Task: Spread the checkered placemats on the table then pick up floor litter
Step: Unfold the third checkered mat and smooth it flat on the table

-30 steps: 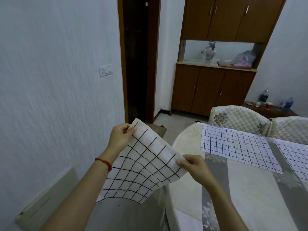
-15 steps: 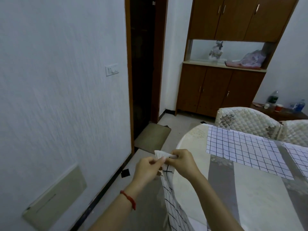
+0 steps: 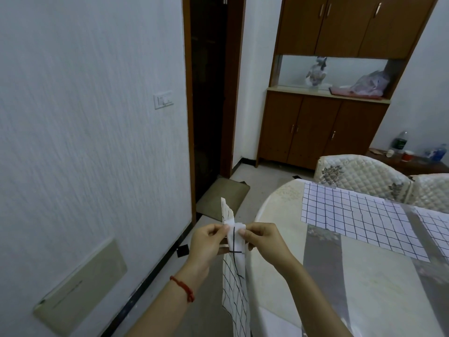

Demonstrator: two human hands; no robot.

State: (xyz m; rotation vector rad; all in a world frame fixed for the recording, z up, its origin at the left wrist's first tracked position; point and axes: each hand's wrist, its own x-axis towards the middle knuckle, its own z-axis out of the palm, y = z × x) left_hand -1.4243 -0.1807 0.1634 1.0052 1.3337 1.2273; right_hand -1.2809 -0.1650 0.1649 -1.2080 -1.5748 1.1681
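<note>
A white checkered placemat (image 3: 235, 285) with black grid lines hangs folded and edge-on just left of the table's rounded end. My left hand (image 3: 209, 244) and my right hand (image 3: 263, 242) both pinch its top edge, close together. Two more checkered placemats lie flat on the table (image 3: 364, 288): one (image 3: 359, 217) at the far side, another (image 3: 437, 227) cut off at the right frame edge. A small black scrap (image 3: 182, 250) lies on the floor by the wall's baseboard, and a second dark scrap (image 3: 296, 177) lies near the cabinet.
Two quilted chairs (image 3: 359, 176) stand behind the table. A brown cabinet (image 3: 315, 132) fills the far wall beside a dark doorway (image 3: 209, 93) with a mat (image 3: 222, 198) at its foot. Bottles and a cup (image 3: 408, 155) sit on a low side table.
My hands came together from holding the placemat spread wide, so it now hangs folded and narrow. The view shifted slightly toward the floor and wall.
</note>
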